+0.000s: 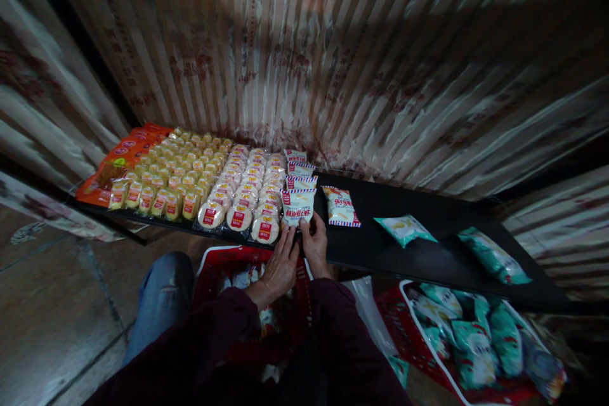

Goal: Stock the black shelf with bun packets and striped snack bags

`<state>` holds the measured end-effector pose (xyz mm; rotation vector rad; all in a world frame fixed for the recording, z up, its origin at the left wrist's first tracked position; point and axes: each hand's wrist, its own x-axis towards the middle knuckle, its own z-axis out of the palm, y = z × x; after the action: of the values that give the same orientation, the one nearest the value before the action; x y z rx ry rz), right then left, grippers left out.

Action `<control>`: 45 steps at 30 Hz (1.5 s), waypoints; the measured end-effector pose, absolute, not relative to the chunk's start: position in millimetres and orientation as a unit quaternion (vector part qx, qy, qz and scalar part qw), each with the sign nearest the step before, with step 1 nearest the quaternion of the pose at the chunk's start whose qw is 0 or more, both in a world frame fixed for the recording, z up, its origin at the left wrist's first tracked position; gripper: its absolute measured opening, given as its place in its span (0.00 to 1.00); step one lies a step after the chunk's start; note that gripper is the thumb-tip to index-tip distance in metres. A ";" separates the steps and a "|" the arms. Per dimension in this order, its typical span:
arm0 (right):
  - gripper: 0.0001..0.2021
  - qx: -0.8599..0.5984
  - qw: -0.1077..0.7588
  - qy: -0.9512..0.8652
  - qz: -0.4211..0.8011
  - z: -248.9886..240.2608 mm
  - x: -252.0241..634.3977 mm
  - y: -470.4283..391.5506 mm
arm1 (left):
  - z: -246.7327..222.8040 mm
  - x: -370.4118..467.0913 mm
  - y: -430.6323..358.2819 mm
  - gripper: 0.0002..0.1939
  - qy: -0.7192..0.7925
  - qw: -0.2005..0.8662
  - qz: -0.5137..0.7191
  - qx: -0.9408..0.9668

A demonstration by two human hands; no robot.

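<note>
At the front edge of the black shelf (361, 247), both hands are on a small white snack bag (297, 204) with a striped blue-and-red top edge. My left hand (280, 269) has its fingers at the bag's lower left. My right hand (314, 244) grips the lower right corner, thumb towards me. The bag leans at the front of a row of similar white bags (301, 169). Left of that row are several columns of round wrapped crackers (239, 217). A similar bag with an orange top (340, 206) lies to the right.
Yellow wrapped cakes (171, 204) and an orange package (114, 162) fill the shelf's left end. Green-and-white bags (405, 229) lie on the right. Below stand a red basket (204, 273) between my arms and another red basket (394, 323) of green bags. Printed plastic sheeting (266, 44) hangs behind.
</note>
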<state>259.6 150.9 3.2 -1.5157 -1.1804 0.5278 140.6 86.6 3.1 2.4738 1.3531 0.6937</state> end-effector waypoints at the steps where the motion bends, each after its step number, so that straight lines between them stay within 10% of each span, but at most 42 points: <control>1: 0.30 -0.641 0.539 -0.501 0.219 4.6 259.3 150.5 | 4.4 140.5 86.3 0.33 0.462 0.119 0.239 0.846; 45: 0.31 -0.662 0.526 -0.487 0.219 6.1 261.4 133.2 | 6.6 135.3 76.5 0.27 0.452 0.104 0.262 0.846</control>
<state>261.4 133.2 6.1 -1.5828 -1.1640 0.5225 135.3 76.5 6.6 2.4959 1.3325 0.7737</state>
